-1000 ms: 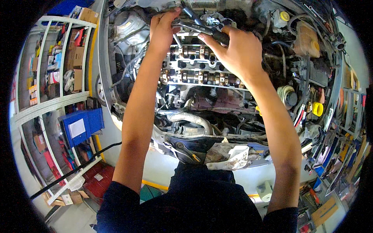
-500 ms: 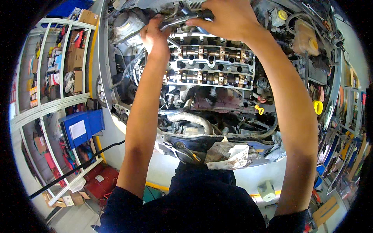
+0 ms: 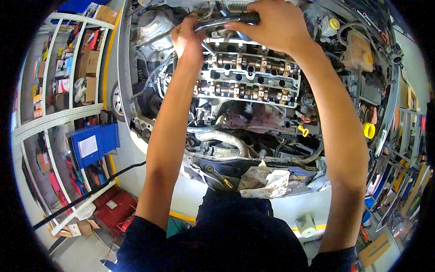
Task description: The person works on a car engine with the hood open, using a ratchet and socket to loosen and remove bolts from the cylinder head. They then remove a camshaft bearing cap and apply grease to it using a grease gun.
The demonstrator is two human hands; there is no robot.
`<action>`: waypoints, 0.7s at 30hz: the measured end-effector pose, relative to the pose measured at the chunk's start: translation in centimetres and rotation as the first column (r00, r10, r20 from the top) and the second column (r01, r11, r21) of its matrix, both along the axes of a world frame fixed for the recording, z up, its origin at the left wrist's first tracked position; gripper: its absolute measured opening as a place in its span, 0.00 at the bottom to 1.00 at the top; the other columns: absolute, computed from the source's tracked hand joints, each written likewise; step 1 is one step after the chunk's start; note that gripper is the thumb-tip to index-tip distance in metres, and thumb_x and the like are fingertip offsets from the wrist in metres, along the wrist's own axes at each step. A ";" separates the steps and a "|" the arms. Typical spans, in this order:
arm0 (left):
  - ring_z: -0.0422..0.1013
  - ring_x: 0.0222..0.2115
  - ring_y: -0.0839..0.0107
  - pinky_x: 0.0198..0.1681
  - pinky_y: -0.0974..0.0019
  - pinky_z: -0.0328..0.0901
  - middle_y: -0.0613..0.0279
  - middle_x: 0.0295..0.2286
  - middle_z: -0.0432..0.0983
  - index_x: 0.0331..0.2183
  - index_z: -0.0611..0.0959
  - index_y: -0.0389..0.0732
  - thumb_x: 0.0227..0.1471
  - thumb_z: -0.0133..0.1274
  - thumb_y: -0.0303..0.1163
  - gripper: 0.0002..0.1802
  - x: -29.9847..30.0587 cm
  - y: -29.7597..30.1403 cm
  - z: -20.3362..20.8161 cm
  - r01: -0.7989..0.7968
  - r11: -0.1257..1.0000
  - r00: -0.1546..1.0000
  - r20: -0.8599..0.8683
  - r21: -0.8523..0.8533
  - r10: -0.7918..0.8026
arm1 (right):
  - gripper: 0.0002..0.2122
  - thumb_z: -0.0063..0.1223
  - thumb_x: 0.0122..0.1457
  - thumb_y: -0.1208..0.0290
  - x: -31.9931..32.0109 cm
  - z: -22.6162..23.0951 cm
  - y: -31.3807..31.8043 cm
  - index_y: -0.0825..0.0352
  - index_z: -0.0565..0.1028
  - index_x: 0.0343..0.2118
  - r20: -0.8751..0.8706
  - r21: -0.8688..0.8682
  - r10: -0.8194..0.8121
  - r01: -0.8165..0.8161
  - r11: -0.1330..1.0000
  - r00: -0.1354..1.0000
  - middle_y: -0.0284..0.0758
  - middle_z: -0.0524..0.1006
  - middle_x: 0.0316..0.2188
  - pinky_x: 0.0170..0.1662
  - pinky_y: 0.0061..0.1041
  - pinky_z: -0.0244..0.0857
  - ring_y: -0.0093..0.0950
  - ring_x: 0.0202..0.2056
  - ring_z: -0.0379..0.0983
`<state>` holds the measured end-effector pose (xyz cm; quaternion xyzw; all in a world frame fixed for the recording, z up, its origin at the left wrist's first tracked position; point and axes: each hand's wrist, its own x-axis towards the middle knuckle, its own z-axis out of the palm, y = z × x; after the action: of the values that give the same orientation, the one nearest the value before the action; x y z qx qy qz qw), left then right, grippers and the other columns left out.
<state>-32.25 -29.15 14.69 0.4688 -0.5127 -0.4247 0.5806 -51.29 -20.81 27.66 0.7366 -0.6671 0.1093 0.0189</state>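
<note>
Right hand grips a ratchet wrench by its handle, left hand its other end, beyond the uncovered camshafts; turning seems unfinished.

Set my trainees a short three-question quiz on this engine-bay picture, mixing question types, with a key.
1. Which hand grips the ratchet wrench by its black handle?
A) left
B) right
C) neither

2. True or false: the camshafts are completely covered up.

3. Fill the gap: the looped dipstick handle is coloured ____.

Key:
1. B, the right hand
2. False; they lie exposed
3. yellow
</note>
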 end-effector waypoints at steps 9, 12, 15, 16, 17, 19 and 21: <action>0.71 0.38 0.68 0.35 0.67 0.69 0.56 0.38 0.74 0.41 0.83 0.34 0.53 0.59 0.45 0.23 1.3 3.1 1.6 -0.039 0.999 0.978 0.207 -0.006 0.039 | 0.28 0.57 0.54 0.35 -1.1 0.2 0.7 0.62 0.84 0.31 -0.007 0.016 0.090 -0.090 0.996 0.996 0.38 0.80 0.20 0.33 0.39 0.74 0.39 0.27 0.80; 0.74 0.33 0.64 0.35 0.63 0.71 0.52 0.37 0.78 0.44 0.83 0.37 0.44 0.62 0.26 0.21 2.2 3.0 0.5 -0.009 0.983 0.876 0.473 -0.181 0.096 | 0.29 0.55 0.52 0.31 -1.0 -2.9 2.1 0.58 0.84 0.31 0.091 -0.146 0.092 -0.078 0.986 0.992 0.39 0.81 0.22 0.34 0.39 0.75 0.41 0.28 0.81; 0.75 0.30 0.62 0.35 0.61 0.71 0.52 0.34 0.79 0.45 0.83 0.38 0.41 0.62 0.19 0.24 3.3 2.3 -1.5 0.009 0.934 0.807 0.553 -0.357 0.204 | 0.31 0.53 0.52 0.30 -0.2 -4.4 2.5 0.60 0.83 0.29 0.116 -0.130 0.044 -0.029 0.991 0.992 0.42 0.82 0.23 0.34 0.41 0.76 0.42 0.28 0.82; 0.74 0.31 0.62 0.35 0.61 0.71 0.53 0.33 0.78 0.44 0.83 0.37 0.43 0.62 0.22 0.22 3.6 1.8 -1.9 0.015 0.934 0.833 0.521 -0.358 0.187 | 0.31 0.53 0.52 0.30 0.3 -4.7 2.9 0.60 0.83 0.29 0.121 -0.149 0.029 -0.011 0.989 0.992 0.42 0.82 0.23 0.34 0.41 0.76 0.42 0.28 0.81; 0.74 0.32 0.62 0.36 0.62 0.72 0.54 0.33 0.78 0.43 0.83 0.37 0.44 0.61 0.26 0.20 3.9 1.4 -2.4 0.022 0.934 0.857 0.488 -0.358 0.167 | 0.31 0.53 0.52 0.30 0.7 -4.8 3.2 0.61 0.83 0.28 0.127 -0.167 0.014 0.007 0.986 0.992 0.42 0.81 0.23 0.33 0.41 0.76 0.42 0.28 0.81; 0.72 0.34 0.66 0.35 0.64 0.72 0.56 0.34 0.75 0.39 0.83 0.33 0.54 0.58 0.39 0.18 3.3 1.8 -1.0 0.072 0.992 0.969 0.245 -0.108 -0.044 | 0.28 0.54 0.54 0.34 1.5 -3.6 3.9 0.61 0.83 0.28 0.127 -0.060 -0.039 0.047 0.997 0.991 0.44 0.81 0.22 0.32 0.42 0.76 0.43 0.27 0.81; 0.71 0.31 0.67 0.31 0.67 0.70 0.58 0.32 0.73 0.36 0.82 0.32 0.57 0.57 0.41 0.19 3.0 2.0 1.0 0.146 0.988 0.986 0.084 -0.053 -0.142 | 0.26 0.55 0.55 0.37 2.4 -2.7 4.3 0.62 0.83 0.28 0.116 -0.041 -0.057 0.063 0.997 0.992 0.44 0.81 0.23 0.32 0.43 0.76 0.43 0.28 0.81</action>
<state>-29.22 -27.15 15.68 0.4299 -0.5802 -0.4313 0.5409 -48.87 -16.52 24.95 0.7082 -0.6864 0.1654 0.0001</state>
